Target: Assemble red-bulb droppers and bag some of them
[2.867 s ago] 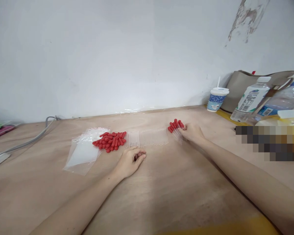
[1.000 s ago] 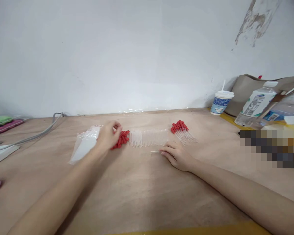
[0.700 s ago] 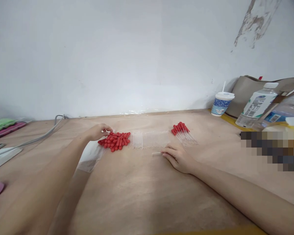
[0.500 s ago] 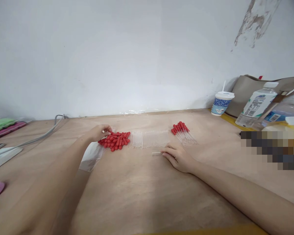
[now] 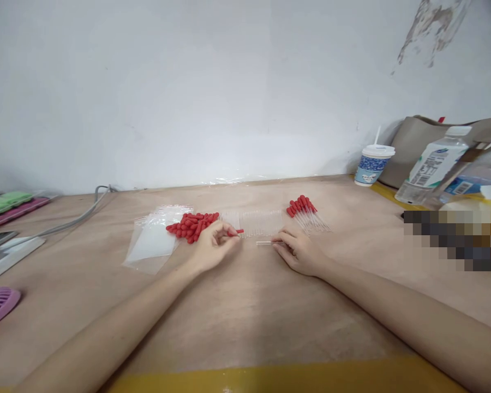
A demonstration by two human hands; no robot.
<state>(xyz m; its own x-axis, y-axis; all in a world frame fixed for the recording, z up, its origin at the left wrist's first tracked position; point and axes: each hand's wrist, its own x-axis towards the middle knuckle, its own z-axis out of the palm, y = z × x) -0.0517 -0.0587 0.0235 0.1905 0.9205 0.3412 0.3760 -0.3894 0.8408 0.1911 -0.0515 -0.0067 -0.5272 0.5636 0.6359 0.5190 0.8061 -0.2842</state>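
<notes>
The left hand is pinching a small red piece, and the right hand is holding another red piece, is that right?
Not quite: the right hand is holding a thin clear tube, as the head view shows. The left hand is indeed pinching a small red piece.

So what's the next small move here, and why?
Probably the left hand should push its red bulb onto the bare end of the tube in the right hand. Bulb and tube are apart but point toward each other, and the droppers on the right show red bulbs on clear tubes.
</notes>
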